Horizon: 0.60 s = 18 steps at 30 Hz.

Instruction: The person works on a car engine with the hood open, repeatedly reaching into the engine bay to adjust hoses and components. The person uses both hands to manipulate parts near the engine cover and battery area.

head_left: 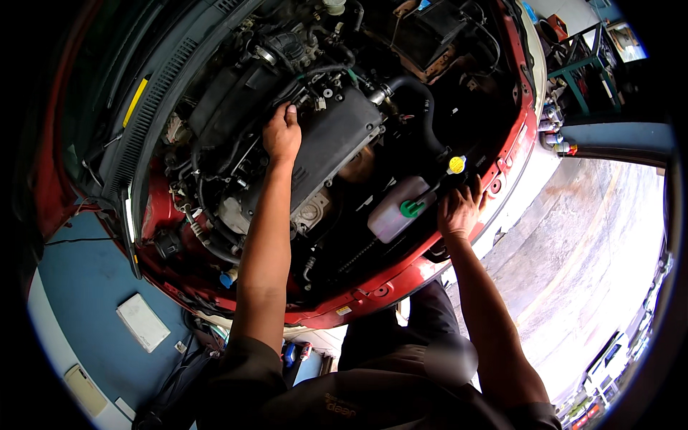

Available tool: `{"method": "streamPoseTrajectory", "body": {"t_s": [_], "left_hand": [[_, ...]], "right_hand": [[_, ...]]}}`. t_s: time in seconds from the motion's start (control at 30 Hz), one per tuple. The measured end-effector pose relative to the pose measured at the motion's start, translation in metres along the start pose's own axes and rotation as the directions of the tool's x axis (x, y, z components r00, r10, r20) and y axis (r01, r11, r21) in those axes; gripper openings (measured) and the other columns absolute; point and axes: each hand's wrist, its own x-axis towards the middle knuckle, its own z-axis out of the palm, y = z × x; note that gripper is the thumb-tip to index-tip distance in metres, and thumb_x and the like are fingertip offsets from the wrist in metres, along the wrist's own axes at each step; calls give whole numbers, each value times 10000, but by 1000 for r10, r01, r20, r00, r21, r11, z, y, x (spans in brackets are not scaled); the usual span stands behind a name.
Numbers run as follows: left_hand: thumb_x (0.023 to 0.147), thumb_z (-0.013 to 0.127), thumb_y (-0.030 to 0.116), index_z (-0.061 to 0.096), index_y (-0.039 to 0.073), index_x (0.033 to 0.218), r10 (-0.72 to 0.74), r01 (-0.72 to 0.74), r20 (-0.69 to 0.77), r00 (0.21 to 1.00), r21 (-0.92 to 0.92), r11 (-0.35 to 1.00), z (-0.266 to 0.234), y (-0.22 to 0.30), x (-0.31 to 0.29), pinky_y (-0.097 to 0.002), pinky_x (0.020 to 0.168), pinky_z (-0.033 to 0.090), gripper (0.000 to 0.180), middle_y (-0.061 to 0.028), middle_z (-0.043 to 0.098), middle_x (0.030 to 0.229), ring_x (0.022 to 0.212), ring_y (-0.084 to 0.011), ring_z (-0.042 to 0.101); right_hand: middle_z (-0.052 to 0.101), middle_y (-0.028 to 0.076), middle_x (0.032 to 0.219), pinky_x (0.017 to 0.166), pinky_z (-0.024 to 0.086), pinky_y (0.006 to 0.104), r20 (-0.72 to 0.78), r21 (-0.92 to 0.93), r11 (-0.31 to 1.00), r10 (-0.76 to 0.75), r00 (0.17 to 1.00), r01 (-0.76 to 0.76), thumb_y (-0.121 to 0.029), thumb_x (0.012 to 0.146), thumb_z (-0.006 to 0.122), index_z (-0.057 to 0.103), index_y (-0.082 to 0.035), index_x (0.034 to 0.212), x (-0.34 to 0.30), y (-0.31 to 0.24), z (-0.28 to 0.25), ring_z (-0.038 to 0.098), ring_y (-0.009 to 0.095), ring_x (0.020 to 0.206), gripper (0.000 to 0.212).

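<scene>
My left hand (pixel 283 135) reaches deep into the engine bay, beside the far-left edge of the black engine cover (pixel 333 136). Its fingers are drawn together with the thumb on top; whatever sits between them is hidden. Close to it run dark hoses and wiring, and a metal clamp (pixel 265 54) shows beyond. My right hand (pixel 462 210) rests with fingers spread on the red front frame (pixel 430 247) of the car. Nearest to that hand are a yellow radiator cap (pixel 456 165) and a translucent reservoir (pixel 390 218) with a green cap (pixel 412 208).
A thick black hose (pixel 428 118) curves toward the radiator. At the far right of the bay stands a battery (pixel 424 36). The windscreen cowl (pixel 161 79) borders the left side. Beyond the bumper, a teal metal rack (pixel 584 68) and spray cans (pixel 552 129) stand at the right.
</scene>
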Motion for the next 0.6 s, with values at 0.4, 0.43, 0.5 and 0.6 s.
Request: {"method": "streamPoseTrajectory", "body": {"t_s": [0.4, 0.43, 0.5, 0.6], "left_hand": [[982, 566, 350, 692, 33, 878, 49, -85, 217, 975, 158, 984, -9, 14, 28, -505, 754, 512, 357, -214, 693, 889, 860, -452, 646], [981, 595, 325, 689, 8, 898, 49, -85, 201, 978, 170, 982, -10, 15, 29, -446, 679, 514, 340, -196, 684, 794, 710, -383, 661], [987, 595, 323, 699, 12, 902, -88, 71, 278, 956, 71, 995, -11, 16, 32, -420, 624, 515, 338, -168, 674, 741, 609, -312, 651], [982, 585, 318, 688, 16, 871, -248, 274, 370, 895, -17, 962, -15, 40, 27, -454, 688, 511, 338, -202, 682, 813, 740, -390, 650]], "right_hand": [[648, 37, 1198, 1149, 196, 630, -106, 86, 993, -70, 992, 80, -255, 810, 613, 721, -174, 960, -2, 3, 2, 371, 368, 1416, 202], [649, 38, 1197, 1148, 196, 632, -105, 82, 993, -72, 992, 81, -253, 809, 612, 721, -174, 962, 0, 2, 0, 372, 368, 1415, 204], [650, 36, 1190, 1146, 196, 632, -101, 93, 992, -73, 992, 82, -251, 806, 608, 723, -175, 967, 0, 1, 0, 371, 369, 1412, 212], [648, 30, 1198, 1143, 195, 634, -101, 73, 993, -87, 991, 95, -255, 810, 613, 725, -178, 971, -2, 4, -2, 369, 369, 1412, 210]]}}
